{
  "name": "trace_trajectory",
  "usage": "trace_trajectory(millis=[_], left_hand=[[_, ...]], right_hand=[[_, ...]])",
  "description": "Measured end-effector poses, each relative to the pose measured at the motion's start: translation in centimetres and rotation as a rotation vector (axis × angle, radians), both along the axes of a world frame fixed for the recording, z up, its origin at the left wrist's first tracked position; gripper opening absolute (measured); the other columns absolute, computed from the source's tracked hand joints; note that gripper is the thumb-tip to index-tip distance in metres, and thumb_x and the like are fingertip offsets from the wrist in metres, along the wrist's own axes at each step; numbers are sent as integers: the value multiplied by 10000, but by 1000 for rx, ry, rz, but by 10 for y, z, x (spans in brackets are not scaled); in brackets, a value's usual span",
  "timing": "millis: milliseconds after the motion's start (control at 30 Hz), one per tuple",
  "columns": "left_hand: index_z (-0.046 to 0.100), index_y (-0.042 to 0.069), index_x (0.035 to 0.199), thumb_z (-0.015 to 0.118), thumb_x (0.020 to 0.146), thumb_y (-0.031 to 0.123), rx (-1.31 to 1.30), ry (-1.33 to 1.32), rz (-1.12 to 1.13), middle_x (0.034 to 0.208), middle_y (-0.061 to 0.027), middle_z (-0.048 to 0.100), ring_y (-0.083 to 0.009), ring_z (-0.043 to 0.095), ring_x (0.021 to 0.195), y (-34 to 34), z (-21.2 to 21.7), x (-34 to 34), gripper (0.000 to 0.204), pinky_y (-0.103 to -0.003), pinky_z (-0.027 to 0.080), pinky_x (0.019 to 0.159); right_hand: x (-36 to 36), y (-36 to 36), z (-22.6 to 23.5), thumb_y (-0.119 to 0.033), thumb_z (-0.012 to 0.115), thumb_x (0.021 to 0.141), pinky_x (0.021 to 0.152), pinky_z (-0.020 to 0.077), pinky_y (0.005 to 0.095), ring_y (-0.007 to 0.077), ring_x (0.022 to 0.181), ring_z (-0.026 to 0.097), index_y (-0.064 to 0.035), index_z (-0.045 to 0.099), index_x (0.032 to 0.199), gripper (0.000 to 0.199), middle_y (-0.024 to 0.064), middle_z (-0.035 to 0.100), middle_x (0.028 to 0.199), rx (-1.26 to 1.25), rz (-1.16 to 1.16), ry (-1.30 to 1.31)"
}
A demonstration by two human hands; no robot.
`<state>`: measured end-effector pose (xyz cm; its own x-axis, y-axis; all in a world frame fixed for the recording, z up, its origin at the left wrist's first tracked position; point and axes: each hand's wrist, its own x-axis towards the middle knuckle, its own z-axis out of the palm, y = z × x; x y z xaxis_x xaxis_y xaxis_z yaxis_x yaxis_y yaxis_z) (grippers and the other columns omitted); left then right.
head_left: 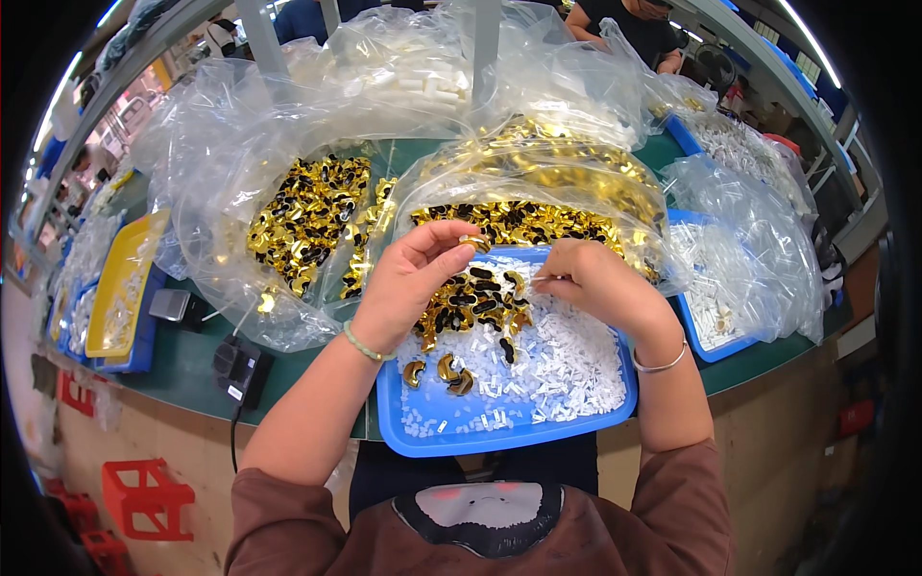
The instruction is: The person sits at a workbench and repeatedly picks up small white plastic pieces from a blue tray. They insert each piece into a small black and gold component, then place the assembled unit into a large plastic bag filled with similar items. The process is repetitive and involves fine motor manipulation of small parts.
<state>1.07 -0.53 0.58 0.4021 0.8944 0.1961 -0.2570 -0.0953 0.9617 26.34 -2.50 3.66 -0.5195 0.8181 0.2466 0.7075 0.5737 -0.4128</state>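
Observation:
My left hand (411,286) pinches a small gold curved piece (476,243) between thumb and fingertips, above the far side of a blue tray (499,444). My right hand (597,280) is to the right over the same tray. Its fingers are closed in a pinch, and what lies between them is too small to name. Inside the tray, small white rectangular pieces (581,370) spread over the right and middle. A heap of shiny gold and black curved pieces (471,312) lies on them below my hands, with a few loose ones (453,372) nearer me.
Clear plastic bags of gold pieces (312,211) stand behind and left of the tray. More blue trays (715,322) hold white pieces at right; a yellow tray (120,288) sits at left. A black corded device (240,370) rests near the table edge. Another person (639,34) works opposite.

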Motion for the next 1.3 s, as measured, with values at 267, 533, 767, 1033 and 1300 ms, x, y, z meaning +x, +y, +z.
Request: trace_trajectory(millis=[267,533,767,1033,1300], left_hand=[[525,11,1306,569,977,141,-180,-121,-121,1131,-49,627,-124,625,1020,-3,5,0,357,-273,524,914],[515,22,1324,557,986,161,-256,-122,-232,1121,-55,645,-107,639,973,-1,4,-1,368,-235,541,854],[548,44,1296,541,999,198,-322,-100,-294,1114,-30,634,-77,622,946,-1,-1,0,335,-225,524,866],[533,25,1306,537,1000,206,-323,-103,-299,1121,-25,631,-72,622,964,0,-2,3,356,-221,530,871],[537,26,1303,541,998,202,-319,-101,-304,1117,-28,636,-73,621,954,1,-3,4,352,-220,525,874]], right_hand=[[-7,0,9,-65,703,838,558,428,254,83,617,550,34,718,932,138,63,675,725,-227,-98,366],[-19,-6,15,-61,691,854,624,451,214,45,711,554,20,706,934,115,27,671,779,-206,-116,540],[-41,-8,-3,-45,689,843,555,396,245,91,605,486,-25,666,907,71,23,569,759,-3,3,561],[-47,-9,-8,-18,667,830,547,412,268,148,609,523,-13,632,891,70,60,553,758,97,22,499],[-49,-8,-11,-19,681,813,536,437,273,162,608,552,-16,630,891,93,69,561,760,149,-4,470]])
